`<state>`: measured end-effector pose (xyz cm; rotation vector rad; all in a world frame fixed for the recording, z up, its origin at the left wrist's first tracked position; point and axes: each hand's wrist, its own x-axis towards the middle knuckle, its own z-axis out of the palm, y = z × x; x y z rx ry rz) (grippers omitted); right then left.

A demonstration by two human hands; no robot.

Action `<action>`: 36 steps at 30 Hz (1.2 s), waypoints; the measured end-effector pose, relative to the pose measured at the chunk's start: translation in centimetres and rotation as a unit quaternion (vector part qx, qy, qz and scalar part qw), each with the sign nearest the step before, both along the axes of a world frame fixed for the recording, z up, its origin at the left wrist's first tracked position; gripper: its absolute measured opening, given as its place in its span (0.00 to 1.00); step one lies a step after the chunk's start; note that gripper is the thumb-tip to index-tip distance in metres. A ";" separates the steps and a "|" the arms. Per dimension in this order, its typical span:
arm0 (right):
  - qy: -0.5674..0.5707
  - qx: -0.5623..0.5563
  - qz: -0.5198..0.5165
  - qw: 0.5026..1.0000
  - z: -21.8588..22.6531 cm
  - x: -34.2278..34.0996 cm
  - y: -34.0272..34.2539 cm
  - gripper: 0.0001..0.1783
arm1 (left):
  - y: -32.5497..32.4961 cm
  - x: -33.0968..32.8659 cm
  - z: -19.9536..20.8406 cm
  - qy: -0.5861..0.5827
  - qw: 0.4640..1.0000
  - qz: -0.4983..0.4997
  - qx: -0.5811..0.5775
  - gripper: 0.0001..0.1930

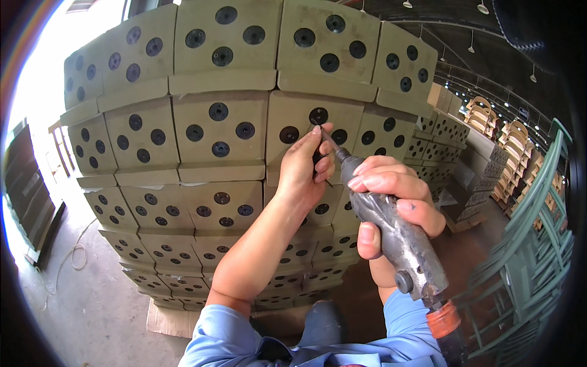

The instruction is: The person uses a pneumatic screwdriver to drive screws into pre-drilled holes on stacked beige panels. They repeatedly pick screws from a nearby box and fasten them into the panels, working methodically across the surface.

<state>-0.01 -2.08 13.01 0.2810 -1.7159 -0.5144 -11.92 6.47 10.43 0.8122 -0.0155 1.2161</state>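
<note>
My right hand (397,196) grips a worn grey metal air screwdriver (400,244), which points up and to the left. Its long thin bit (333,144) reaches to a round black disc (318,115) on an olive-tan box-like block (348,107). Beside the bit's tip, the thumb and fingers of my left hand (306,162) are pinched together. Something dark shows between those fingers; what it is I cannot make out. Another black disc (289,135) sits just left of my left fingertips.
A tall stack of similar blocks (220,110), several discs on each, rests on a cardboard sheet (162,321). Green metal frames (520,244) lean at right; stacked wooden chair parts (513,147) stand behind. An orange hose fitting (443,318) trails from the tool. A cord (76,251) lies on the floor.
</note>
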 end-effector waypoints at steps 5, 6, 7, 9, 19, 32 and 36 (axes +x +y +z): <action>-0.002 -0.033 0.022 0.999 0.7 0.0 -0.3 0.28 | -1.0 0.4 -2.5 0.004 1.000 -0.012 -0.005 0.15; 0.002 -0.043 0.028 0.999 0.9 0.1 -0.3 0.27 | -1.4 0.3 -3.1 0.014 1.000 -0.013 -0.009 0.15; 0.006 -0.055 0.034 0.998 1.1 0.0 -0.3 0.27 | -2.0 0.2 -3.6 0.023 1.000 -0.015 -0.013 0.15; 0.012 -0.075 0.039 0.996 1.2 0.0 -0.4 0.27 | -3.1 0.2 -4.8 0.039 0.999 -0.016 -0.009 0.14; -0.005 -0.058 0.028 0.998 2.3 -0.4 0.3 0.26 | -3.9 0.7 -10.1 0.064 0.994 -0.046 -0.074 0.14; -0.024 -0.017 0.038 0.999 2.0 -1.0 3.7 0.27 | -5.0 0.5 -16.8 0.054 0.973 -0.038 -0.221 0.11; -0.032 -0.022 -0.009 0.999 1.6 -1.7 3.2 0.26 | -5.9 0.0 -18.6 0.030 0.959 -0.049 -0.276 0.10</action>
